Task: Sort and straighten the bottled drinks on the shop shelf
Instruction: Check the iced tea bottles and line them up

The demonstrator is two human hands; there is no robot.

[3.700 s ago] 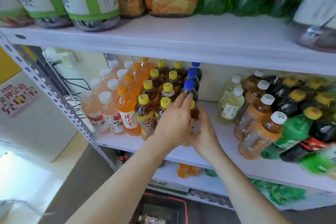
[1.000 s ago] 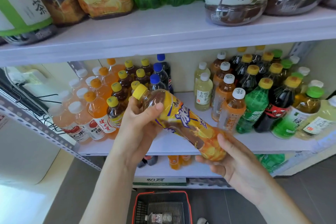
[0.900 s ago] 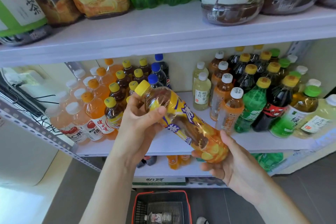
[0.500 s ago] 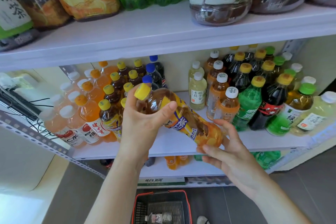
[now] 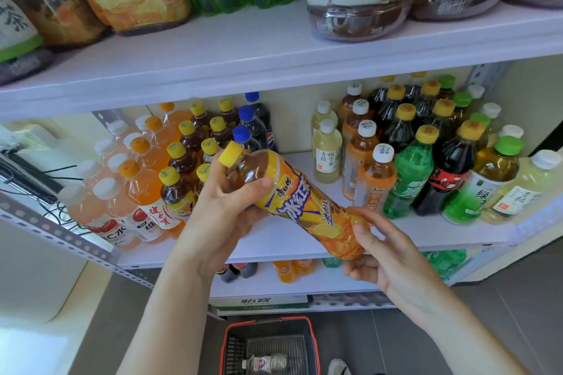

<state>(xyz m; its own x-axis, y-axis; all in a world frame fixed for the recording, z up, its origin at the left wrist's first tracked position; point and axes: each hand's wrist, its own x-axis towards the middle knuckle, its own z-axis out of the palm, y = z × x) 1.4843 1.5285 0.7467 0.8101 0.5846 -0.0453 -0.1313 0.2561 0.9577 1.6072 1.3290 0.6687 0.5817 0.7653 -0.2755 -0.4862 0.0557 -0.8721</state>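
Observation:
I hold a yellow-capped iced tea bottle [image 5: 300,202] tilted in front of the middle shelf [image 5: 274,248], cap up to the left. My left hand [image 5: 224,210] grips its neck and shoulder. My right hand [image 5: 393,256] holds its base with curled fingers. On the shelf's left stand rows of orange drinks [image 5: 143,183], yellow-capped tea bottles [image 5: 176,186] and blue-capped cola bottles [image 5: 248,125]. On the right stand pale yellow, orange, green and dark bottles [image 5: 411,161].
The upper shelf [image 5: 274,49] carries large bottles close above. A red and black shopping basket [image 5: 269,347] with a small bottle in it sits on the floor below. More bottles stand on the lower shelf [image 5: 292,283]. Cables hang at the left.
The tea bottle was lifted off the shelf's left group since the earliest frame. Over the last second it rose a little closer to the shelf, and my right hand shifted its hold on the base.

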